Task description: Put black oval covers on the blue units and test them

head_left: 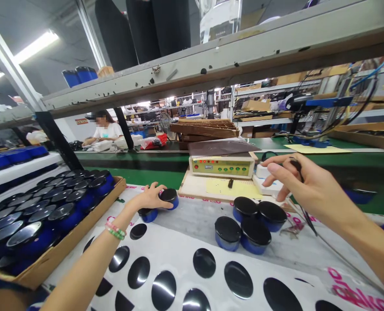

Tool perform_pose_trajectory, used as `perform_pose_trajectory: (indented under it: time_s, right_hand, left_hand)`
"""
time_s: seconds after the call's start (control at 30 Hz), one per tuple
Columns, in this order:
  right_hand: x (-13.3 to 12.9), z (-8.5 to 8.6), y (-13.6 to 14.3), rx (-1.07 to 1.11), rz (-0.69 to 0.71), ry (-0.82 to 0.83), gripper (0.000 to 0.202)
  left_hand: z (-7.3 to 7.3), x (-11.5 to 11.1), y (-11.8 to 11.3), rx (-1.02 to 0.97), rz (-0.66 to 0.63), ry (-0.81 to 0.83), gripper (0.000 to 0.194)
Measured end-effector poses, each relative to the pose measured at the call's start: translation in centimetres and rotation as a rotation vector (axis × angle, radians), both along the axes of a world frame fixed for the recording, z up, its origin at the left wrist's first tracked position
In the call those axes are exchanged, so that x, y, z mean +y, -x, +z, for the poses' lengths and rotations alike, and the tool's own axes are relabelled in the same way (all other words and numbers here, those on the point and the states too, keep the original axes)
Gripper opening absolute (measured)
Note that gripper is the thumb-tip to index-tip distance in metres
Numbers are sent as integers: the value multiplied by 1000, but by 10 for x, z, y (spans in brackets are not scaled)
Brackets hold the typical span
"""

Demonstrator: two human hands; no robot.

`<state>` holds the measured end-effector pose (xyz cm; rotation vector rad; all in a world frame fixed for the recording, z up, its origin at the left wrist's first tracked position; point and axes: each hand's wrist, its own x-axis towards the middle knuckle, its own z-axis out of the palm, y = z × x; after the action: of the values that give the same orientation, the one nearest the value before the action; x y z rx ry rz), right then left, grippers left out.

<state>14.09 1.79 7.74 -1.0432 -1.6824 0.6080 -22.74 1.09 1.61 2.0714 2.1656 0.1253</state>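
Note:
My left hand (152,197), with a beaded bracelet at the wrist, has its fingers around a blue cup with a black top (169,196). A second blue cup (148,214) stands under and beside that hand. My right hand (295,177) is raised at the right, fingers curled, with a dark thin thing (296,164) at its fingers, beside a small white box (263,171). Between the hands, several blue cups with black tops (255,233) stand grouped. In front lies a white sheet (182,255) with black round discs (204,262).
A carton of blue cups (62,210) stands at the left. Behind the cups is a control box with lit buttons (222,167), near a yellow paper (243,188). A green belt (153,166) runs behind. An overhead shelf (211,65) crosses above. A person (109,129) sits far left.

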Motion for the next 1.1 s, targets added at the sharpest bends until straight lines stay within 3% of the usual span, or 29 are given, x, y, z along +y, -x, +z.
perform_pose_trajectory:
  time_s: [0.27, 0.33, 0.5, 0.67, 0.8, 0.97, 1.03, 1.1]
  right_hand:
    - [-3, -2, 5, -48, 16, 51, 43]
    - [-2, -3, 4, -66, 15, 49, 43]
    - [9, -1, -9, -179, -61, 71, 39]
    - [18, -1, -26, -267, -98, 158, 29]
    - [27, 2, -48, -482, -281, 206, 33]
    - [73, 3, -92, -502, -651, 258, 35]
    - [96, -7, -104, -511, -697, 301, 31]
    - [114, -25, -109, -515, -655, 360, 28]
  left_hand:
    - [-2, 5, 3, -59, -95, -45, 37]
    - [2, -1, 4, -67, -92, -54, 46]
    - [5, -26, 20, -54, 26, 10, 95]
    - [-6, -40, 19, -25, 95, -6, 91]
    - [-7, -34, -11, 39, 74, -116, 91]
    - [10, -21, -77, -28, -227, -247, 65]
    - [20, -16, -107, -118, -361, -295, 59]
    - [29, -12, -135, -226, -464, -341, 51]
